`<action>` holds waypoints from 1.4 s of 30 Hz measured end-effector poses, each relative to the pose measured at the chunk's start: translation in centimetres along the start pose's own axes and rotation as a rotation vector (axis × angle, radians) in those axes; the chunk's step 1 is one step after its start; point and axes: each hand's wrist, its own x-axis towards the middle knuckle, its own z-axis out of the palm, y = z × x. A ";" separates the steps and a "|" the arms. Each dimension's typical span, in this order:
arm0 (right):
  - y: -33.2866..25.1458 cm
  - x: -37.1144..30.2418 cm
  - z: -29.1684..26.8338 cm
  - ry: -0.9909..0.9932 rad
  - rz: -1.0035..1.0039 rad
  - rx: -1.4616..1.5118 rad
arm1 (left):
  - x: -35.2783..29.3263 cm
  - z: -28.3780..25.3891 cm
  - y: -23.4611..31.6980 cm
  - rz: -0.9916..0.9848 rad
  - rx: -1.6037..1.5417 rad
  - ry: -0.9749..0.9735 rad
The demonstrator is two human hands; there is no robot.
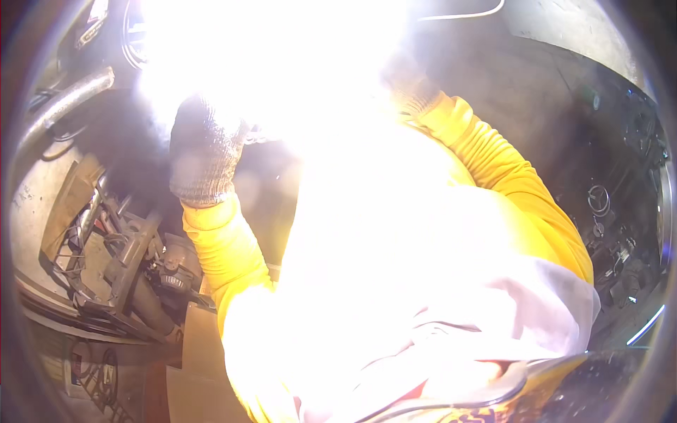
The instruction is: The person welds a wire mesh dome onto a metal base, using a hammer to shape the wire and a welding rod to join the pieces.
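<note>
An intense white glare (275, 56) fills the upper middle and washes out whatever lies between my hands. My left hand (204, 151), in a brownish knitted glove, reaches up to the left edge of the glare. Its fingers fade into the light, so its grip does not show. A small, partly overexposed metallic piece (262, 134) shows just right of that glove. On the far right side of the glare is my right hand (415, 90), gloved alike, with only the wrist and back part visible. Both arms wear yellow sleeves. Whatever either hand holds is hidden.
A pale metal pipe (74, 99) slants at the upper left. Below it lies a jumble of metal parts (123, 257), with a brown flat panel (201, 363) nearer me. A pale cable (465, 14) curves along the top. Assorted small metal items (598, 204) lie at the right.
</note>
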 end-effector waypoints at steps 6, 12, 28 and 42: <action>0.0 -0.2 -0.2 0.030 0.290 0.322 | 0.4 0.3 0.0 -0.016 -0.180 0.032; -0.5 -0.1 -0.6 -0.127 0.401 0.238 | 0.9 0.2 -0.4 -0.021 -0.170 0.000; -0.7 0.3 -0.3 -0.150 0.408 0.176 | 0.9 -0.6 0.5 -0.104 -0.132 -0.073; 0.1 0.3 -0.1 -0.130 0.292 0.159 | 1.0 0.5 -0.8 -0.040 -0.217 -0.001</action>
